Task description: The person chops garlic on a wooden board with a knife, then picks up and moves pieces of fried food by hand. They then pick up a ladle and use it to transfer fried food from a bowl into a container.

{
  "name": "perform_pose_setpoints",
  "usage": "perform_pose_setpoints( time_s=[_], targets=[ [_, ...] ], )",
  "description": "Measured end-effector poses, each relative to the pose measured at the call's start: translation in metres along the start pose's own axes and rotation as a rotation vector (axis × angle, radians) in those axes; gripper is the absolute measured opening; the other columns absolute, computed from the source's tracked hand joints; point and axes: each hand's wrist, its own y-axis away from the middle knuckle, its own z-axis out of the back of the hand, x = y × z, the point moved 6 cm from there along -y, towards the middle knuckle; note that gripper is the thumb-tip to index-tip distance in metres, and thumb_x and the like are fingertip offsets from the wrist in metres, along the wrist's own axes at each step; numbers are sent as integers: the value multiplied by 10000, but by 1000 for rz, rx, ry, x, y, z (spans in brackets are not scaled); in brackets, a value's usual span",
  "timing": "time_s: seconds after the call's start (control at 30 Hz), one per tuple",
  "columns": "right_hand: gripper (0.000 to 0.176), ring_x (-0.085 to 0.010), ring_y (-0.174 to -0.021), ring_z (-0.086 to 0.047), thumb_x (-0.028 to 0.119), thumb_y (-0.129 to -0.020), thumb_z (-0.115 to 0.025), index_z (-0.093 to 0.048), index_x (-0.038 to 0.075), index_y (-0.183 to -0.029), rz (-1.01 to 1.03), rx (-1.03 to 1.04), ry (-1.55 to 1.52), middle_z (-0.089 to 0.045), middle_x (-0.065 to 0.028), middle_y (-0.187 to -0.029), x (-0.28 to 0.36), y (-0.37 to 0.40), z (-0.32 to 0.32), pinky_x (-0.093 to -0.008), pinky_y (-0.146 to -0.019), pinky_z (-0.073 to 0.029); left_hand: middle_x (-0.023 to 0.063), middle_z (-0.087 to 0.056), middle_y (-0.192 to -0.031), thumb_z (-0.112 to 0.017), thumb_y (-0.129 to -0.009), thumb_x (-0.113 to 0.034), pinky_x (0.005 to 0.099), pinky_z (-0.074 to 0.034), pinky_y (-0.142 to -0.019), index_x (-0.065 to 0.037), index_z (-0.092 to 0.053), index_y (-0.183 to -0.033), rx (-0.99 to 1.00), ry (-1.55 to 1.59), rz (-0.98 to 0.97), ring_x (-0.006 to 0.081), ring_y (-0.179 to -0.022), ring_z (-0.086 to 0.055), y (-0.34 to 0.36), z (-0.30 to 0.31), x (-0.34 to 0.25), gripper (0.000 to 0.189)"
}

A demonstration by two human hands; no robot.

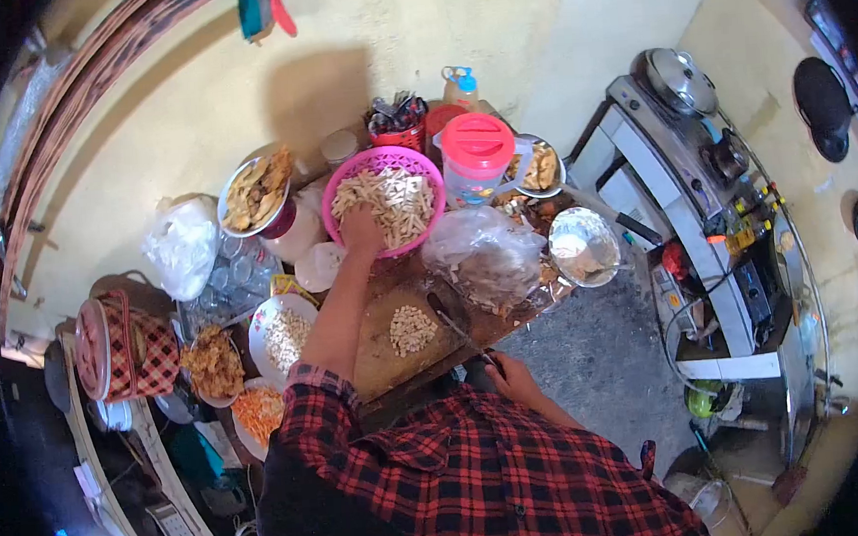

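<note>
My left hand (363,231) reaches into a pink plastic basket (436,191) heaped with pale cut vegetable sticks (398,206). Its fingers are down among the sticks, so their grip is hidden. Near the table's front edge, my right hand (514,379) is closed around the handle of a knife (460,331), with the blade pointing away from me to the left. Between the two hands, a small pile of pale diced pieces (413,330) lies on the wooden cutting board (378,320). A flowered bowl (259,329) of similar white dice stands left of my forearm.
A clear plastic bag (484,255), a red-lidded jug (481,152) and a metal bowl (585,247) crowd the right side. On the left are orange shreds (260,412), fried food (213,362) and glasses (236,272). A stove (676,125) stands farther right.
</note>
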Motion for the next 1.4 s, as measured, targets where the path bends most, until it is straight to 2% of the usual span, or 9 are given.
perform_pose_setpoints(
  time_s=[0.07, 0.33, 0.4, 0.57, 0.63, 0.87, 1.03, 1.2, 1.4],
  targets=[
    [413, -409, -855, -579, 368, -911, -466, -511, 10, -1114, 2, -29, -2, -595, -234, -931, 0, 7, 6, -437, -732, -459, 135, -599, -1044, -590, -761, -123, 449, -440, -854, -65, -599, -1013, 253, -148, 188, 318, -1029, -535, -10, -32, 25, 258],
    [415, -402, -890, -573, 355, -911, -470, -502, 3, -1129, -79, -58, -39, -599, -227, -947, -8, 18, 15, -432, -768, -453, 106, -631, -962, -582, -796, -178, 429, -453, -805, -103, -629, -945, 226, -368, 181, 247, -977, -575, -9, -6, 3, 173],
    [399, -407, -880, -573, 344, -909, -477, -510, 6, -1118, -57, -56, 17, -600, -229, -938, -4, 15, 14, -437, -761, -455, 123, -626, -935, -600, -795, -190, 418, -445, -800, -96, -634, -937, -33, -135, 145, 273, -941, -577, -3, 16, 2, 174],
    [372, -401, -858, -584, 337, -901, -494, -515, 16, -1088, 91, -1, 43, -603, -227, -918, 7, -6, -3, -444, -731, -457, 141, -611, -923, -612, -783, -157, 434, -430, -791, -64, -619, -946, -274, 196, 94, 351, -872, -561, 67, 65, -7, 188],
    [368, -404, -884, -576, 337, -901, -490, -512, 17, -1081, 72, 90, 64, -597, -235, -943, 10, -14, -14, -453, -747, -452, 144, -608, -943, -622, -765, -137, 421, -438, -788, -53, -626, -919, -171, 463, 128, 347, -870, -559, 112, 104, -39, 175],
    [341, -453, -730, -575, 342, -897, -494, -496, 13, -987, 236, 228, 167, -594, -250, -766, 28, -42, -60, -493, -625, -446, 124, -606, -838, -671, -713, -101, 377, -473, -717, -44, -648, -874, 2, 203, 304, 303, -787, -590, 260, 99, -21, 172],
    [321, -462, -717, -579, 294, -898, -490, -481, -20, -964, 269, 317, 268, -591, -277, -739, 24, -53, -96, -528, -624, -445, 129, -600, -826, -679, -696, -61, 368, -487, -694, -30, -653, -903, 102, 363, 491, 298, -775, -596, 293, 88, -16, 210],
    [309, -463, -703, -584, 270, -905, -472, -476, -31, -978, 289, 333, 322, -593, -287, -739, 32, -53, -107, -530, -608, -461, 133, -595, -826, -638, -739, -81, 385, -486, -705, -25, -661, -886, 55, 226, 325, 310, -789, -591, 298, 91, -27, 159],
    [318, -480, -706, -577, 284, -895, -479, -445, -9, -1013, 119, 369, 425, -590, -289, -715, 36, -50, -107, -564, -617, -449, 134, -594, -842, -631, -747, -97, 397, -479, -705, -27, -661, -870, 82, 261, 352, 313, -814, -581, 304, 77, -18, 146]
  ],
)
